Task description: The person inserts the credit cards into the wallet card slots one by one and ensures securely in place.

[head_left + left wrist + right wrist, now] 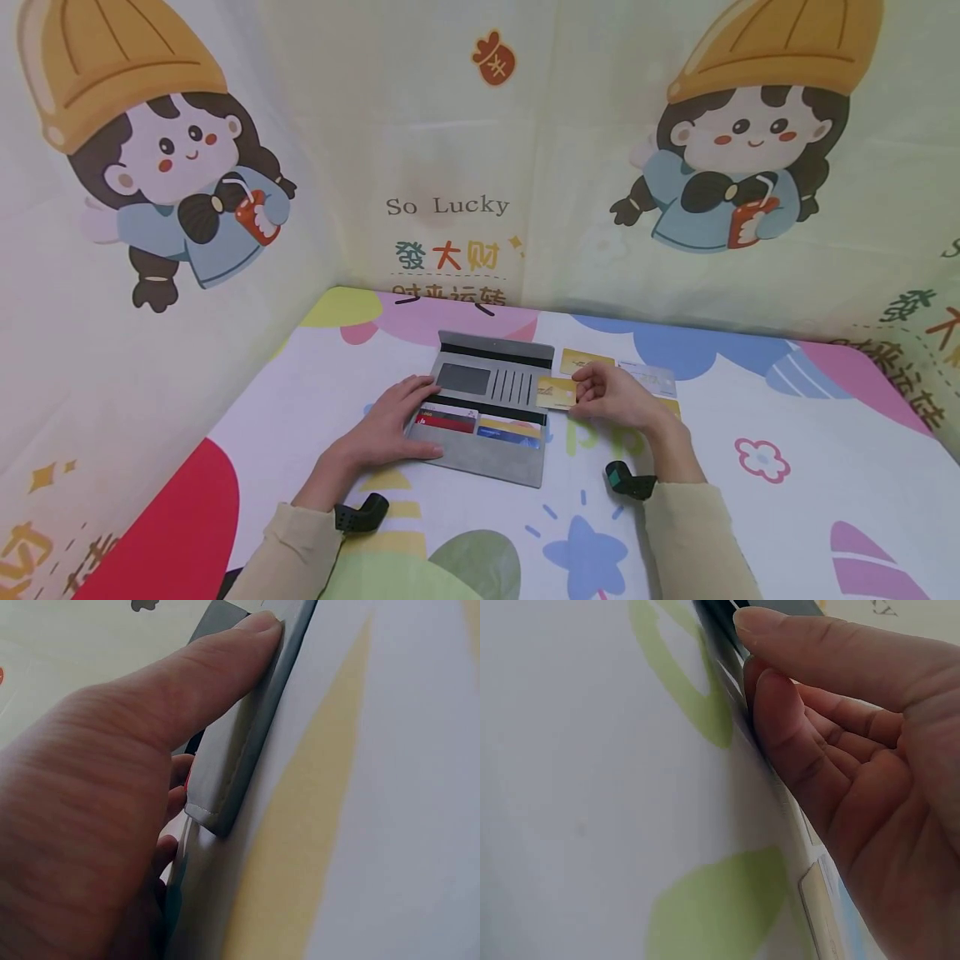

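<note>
A grey card wallet (480, 469) lies unfolded on the table, with a dark window, a row of slots, and a red card (446, 421) and a blue-and-yellow card (508, 431) in its lower part. My left hand (386, 427) rests along its left edge, fingers extended; in the left wrist view the thumb (225, 671) presses on the flap. At the wallet's right side, my right hand (621, 398) pinches a gold card (553, 392) between thumb and fingers. The card's left end is at the slots; how far it sits in a slot, I cannot tell.
Behind the right hand lie another gold card (577, 360), a silvery card (656, 379) and a partly hidden yellow card (667, 406). A colourful printed cloth (720, 533) covers the table. A patterned wall cloth (450, 125) stands at the back and left.
</note>
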`<state>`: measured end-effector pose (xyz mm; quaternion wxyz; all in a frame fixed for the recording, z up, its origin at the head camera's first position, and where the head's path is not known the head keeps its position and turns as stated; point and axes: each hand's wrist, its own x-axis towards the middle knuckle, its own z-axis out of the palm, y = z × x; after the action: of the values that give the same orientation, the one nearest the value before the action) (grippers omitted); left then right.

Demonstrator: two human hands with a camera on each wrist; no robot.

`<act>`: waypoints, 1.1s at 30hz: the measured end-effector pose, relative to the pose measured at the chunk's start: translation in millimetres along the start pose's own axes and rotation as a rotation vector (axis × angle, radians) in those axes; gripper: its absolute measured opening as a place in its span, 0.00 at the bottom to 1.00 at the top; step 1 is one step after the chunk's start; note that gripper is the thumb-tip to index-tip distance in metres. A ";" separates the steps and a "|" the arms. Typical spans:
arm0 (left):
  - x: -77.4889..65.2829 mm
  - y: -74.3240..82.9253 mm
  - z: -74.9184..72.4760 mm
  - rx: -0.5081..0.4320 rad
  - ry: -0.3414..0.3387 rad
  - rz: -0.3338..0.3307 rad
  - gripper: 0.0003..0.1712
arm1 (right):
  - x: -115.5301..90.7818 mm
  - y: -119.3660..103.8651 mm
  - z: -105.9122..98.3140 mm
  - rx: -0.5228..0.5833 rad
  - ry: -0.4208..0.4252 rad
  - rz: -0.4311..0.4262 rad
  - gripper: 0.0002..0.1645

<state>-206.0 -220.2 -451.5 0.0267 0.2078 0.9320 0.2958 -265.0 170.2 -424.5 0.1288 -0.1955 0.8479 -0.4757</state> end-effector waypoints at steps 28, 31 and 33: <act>0.6 0.9 -0.2 -0.004 -0.001 -0.002 0.56 | 7.9 -4.0 9.4 -0.111 0.017 0.019 0.29; 0.8 0.9 -0.2 -0.006 -0.001 -0.004 0.56 | 9.3 -6.5 12.4 -0.127 0.020 0.020 0.28; 0.9 0.9 -0.1 -0.006 -0.002 -0.004 0.56 | 10.2 -8.0 14.3 -0.132 0.024 0.030 0.27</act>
<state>-206.5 -219.2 -450.8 0.0288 0.2060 0.9315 0.2982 -266.6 150.9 -425.3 0.1125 -0.1850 0.8818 -0.4189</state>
